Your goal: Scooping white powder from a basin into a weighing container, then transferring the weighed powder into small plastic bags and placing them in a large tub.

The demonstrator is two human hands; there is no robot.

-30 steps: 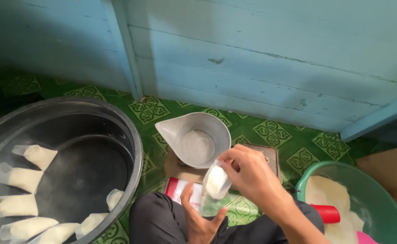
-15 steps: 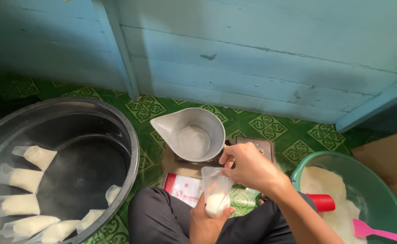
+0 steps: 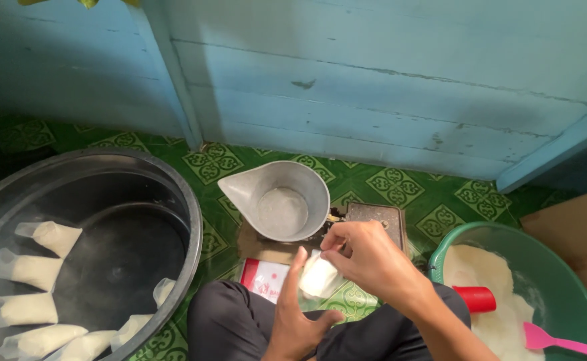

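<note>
Legs: dark trousers at the bottom edge, knees folded on the floor.
Left hand: raised from below with fingers upright, cupping the small plastic bag from its left side; thumb and fingers closed lightly about it.
Right hand: reaching in from the right, fingertips pinching the top of the small plastic bag, so both hands hold it together.
Small plastic bag: clear, filled with white powder, held above the lap, just in front of the weighing scale.
Red and white packet: lying flat on the floor just left of the bag, partly behind the knee.
Green basin: at the right, holding white powder; a red cup and a pink scoop rest in it.
Large metal basin: at the left, dark inside, with several filled bags of white powder lying along its left and lower parts.
Metal scoop pan: sitting on the weighing scale just beyond the hands, spout to the left, a thin white residue on its bottom.
Floor: green patterned covering.
Wall: pale blue wooden planks with worn paint, furthest off.
</note>
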